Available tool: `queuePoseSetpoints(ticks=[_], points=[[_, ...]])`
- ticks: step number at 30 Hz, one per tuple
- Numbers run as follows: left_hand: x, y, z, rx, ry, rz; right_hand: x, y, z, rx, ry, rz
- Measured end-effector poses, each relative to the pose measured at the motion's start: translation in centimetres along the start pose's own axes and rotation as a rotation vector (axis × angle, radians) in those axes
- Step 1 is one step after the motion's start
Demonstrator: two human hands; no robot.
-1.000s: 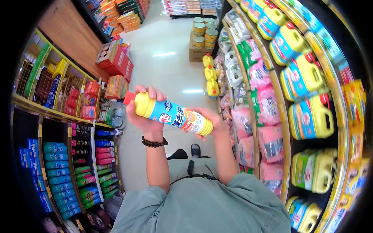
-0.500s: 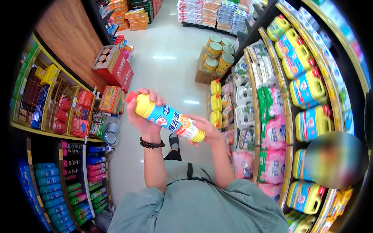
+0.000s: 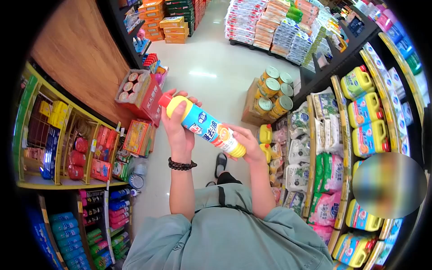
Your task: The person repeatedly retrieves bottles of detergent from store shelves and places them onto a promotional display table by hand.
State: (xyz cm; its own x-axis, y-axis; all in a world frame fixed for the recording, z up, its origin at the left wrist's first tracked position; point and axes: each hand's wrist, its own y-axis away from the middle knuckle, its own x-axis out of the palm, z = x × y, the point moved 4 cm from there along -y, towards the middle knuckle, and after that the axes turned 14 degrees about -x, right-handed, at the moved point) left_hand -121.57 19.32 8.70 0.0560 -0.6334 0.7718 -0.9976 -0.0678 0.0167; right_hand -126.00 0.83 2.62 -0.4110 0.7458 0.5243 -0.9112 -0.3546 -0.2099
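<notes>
A yellow bottle [image 3: 208, 128] with a red cap and a blue and white label lies slanted across both hands, its cap toward the upper left. Wrapped round the neck end is my left hand [image 3: 179, 123], with a dark beaded bracelet [image 3: 182, 164] at the wrist. The fingers of my right hand [image 3: 245, 145] close round the base end, thumb side on the label. The label faces up toward the camera.
Shelves [image 3: 346, 144] of yellow jugs and packets stand on the right. Cans [image 3: 270, 87] sit on a carton [image 3: 254, 108] ahead. On the left are a red box [image 3: 146, 101] and shelves with rolled packs [image 3: 67, 229]. Stacked tissue packs [image 3: 245, 22] rise at the far end.
The view has turned and moved forward along the aisle, so the cans and tissue stacks appear farther right and larger. Both hands still hold the bottle, which tilts a little more steeply.
</notes>
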Motion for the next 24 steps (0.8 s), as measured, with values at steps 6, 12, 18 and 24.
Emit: queuePoseSetpoints(ticks=[6, 12, 18, 24], points=[[0.2, -12.0, 2.1, 0.019, -0.212, 0.182, -7.3, -11.4, -0.6, -0.012, -0.18, -0.038], [2.1, -26.8, 2.0, 0.049, -0.226, 0.229, -13.6, -25.4, 0.1, 0.043, -0.183, -0.083], [3.0, -38.3, 1.9, 0.086, -0.171, 0.235, -18.1, -37.3, 1.5, 0.073, -0.167, 0.055], [1.8, -49.1, 2.8, 0.094, -0.14, 0.258, -22.6, -46.6, -0.3, 0.087, -0.208, 0.011]])
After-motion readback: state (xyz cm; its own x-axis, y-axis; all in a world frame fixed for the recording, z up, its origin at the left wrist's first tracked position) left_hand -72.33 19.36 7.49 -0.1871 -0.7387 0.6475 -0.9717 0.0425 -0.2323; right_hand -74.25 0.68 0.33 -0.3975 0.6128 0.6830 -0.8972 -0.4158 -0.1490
